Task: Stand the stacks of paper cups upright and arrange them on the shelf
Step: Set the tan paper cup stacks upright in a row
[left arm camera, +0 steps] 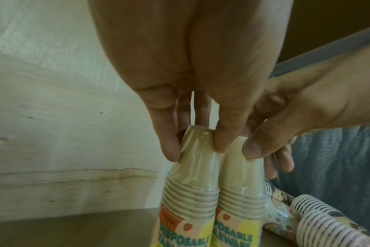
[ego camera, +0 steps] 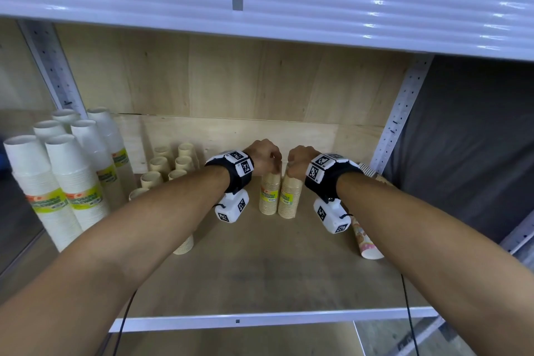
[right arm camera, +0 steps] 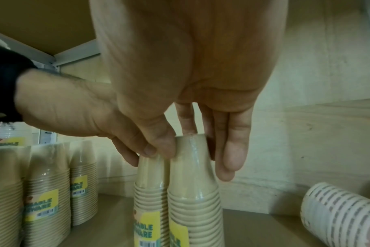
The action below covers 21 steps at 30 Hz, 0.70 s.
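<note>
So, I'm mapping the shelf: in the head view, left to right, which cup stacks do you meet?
Tall white paper cup stacks → small upright beige cup stacks → the two beige stacks being held → patterned cup stacks lying down.

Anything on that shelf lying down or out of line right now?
Yes. The patterned cup stacks at the shelf's right end lie on their sides, unlike every other stack. The two tan cup stacks stand upright, touching, the left hand and right hand each gripping one top. Nothing looks spilled or crushed.
</note>
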{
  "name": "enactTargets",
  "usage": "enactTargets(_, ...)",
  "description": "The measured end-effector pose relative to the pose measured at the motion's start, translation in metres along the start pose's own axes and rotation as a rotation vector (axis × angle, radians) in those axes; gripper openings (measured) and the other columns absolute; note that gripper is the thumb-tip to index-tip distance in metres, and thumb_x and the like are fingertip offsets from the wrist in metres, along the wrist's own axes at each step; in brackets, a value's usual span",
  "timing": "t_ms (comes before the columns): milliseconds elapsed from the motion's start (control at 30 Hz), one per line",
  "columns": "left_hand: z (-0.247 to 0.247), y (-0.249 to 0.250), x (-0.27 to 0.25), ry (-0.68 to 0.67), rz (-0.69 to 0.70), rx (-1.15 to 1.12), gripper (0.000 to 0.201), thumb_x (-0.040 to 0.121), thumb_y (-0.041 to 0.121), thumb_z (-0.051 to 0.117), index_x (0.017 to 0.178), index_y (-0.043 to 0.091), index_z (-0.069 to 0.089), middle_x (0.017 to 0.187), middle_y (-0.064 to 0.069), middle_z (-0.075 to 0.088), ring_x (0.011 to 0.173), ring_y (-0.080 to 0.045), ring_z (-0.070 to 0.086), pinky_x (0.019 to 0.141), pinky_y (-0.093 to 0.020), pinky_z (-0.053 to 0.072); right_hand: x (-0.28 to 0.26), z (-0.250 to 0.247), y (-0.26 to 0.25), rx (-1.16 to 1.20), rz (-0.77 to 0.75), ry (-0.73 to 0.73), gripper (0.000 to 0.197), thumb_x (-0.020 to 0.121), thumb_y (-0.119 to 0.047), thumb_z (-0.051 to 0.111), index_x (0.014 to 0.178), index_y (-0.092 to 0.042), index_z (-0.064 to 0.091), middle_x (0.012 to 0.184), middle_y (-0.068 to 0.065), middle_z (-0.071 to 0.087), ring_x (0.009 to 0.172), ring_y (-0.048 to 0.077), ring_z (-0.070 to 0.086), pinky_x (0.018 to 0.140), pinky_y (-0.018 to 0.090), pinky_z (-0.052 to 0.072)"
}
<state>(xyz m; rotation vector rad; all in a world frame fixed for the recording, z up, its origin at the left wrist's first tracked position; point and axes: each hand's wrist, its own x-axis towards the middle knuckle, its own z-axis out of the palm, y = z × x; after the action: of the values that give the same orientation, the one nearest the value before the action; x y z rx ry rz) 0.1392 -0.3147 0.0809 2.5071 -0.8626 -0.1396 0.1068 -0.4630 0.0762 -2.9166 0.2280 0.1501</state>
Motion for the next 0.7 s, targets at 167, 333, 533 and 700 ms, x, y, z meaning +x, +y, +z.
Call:
enactTargets(167, -0.0015, 0.0023, -0.0017, 0.005, 0.007, -0.005, 0.03, 0.086, 0.02, 0.068, 0.114, 0.011, 0.072, 0.121, -0.006, 0.065, 0.109, -0.022, 0.061, 0.082, -0.025, 0.048, -0.0008, 0.0014, 0.0021, 0.0, 0.053, 0.074, 0.036, 0.074, -0.048, 0.067, 0.079, -0.016, 0.052, 0.081, 0.002, 0.06, 0.073, 0.021, 0.062, 0.06, 0.026, 0.047)
enactTargets(333, -0.002, 0.0035, -0.0026, -0.003, 0.007, 0.002, 0.031, 0.085, 0.019, 0.069, 0.115, 0.011, 0.071, 0.12, -0.007, 0.066, 0.107, -0.023, 0.062, 0.086, -0.03, 0.052, 0.0001, 0.002, -0.0033, -0.005, 0.04, 0.043, 0.02, 0.075, -0.028, 0.065, 0.069, -0.014, 0.051, 0.079, 0.005, 0.061, 0.069, 0.02, 0.061, 0.058, 0.025, 0.044)
enactTargets(533, -0.0017, 0.0038, -0.0021, -0.002, -0.016, -0.018, 0.03, 0.084, 0.019, 0.069, 0.113, 0.012, 0.072, 0.121, -0.005, 0.065, 0.108, -0.022, 0.062, 0.084, -0.028, 0.051, -0.0025, -0.0005, -0.0048, -0.005, 0.068, 0.064, 0.031, 0.071, -0.042, 0.07, 0.075, -0.016, 0.053, 0.079, 0.002, 0.059, 0.07, 0.02, 0.061, 0.058, 0.024, 0.047)
enactTargets(700, -0.0028, 0.0061, -0.0024, -0.011, -0.033, 0.018, 0.03, 0.083, 0.018, 0.072, 0.111, 0.011, 0.071, 0.118, -0.005, 0.063, 0.107, -0.022, 0.061, 0.081, -0.027, 0.05, -0.0048, -0.0023, -0.0075, 0.029, 0.053, 0.02, 0.024, 0.071, -0.028, 0.068, 0.067, -0.017, 0.047, 0.077, 0.002, 0.056, 0.064, 0.017, 0.056, 0.053, 0.021, 0.04)
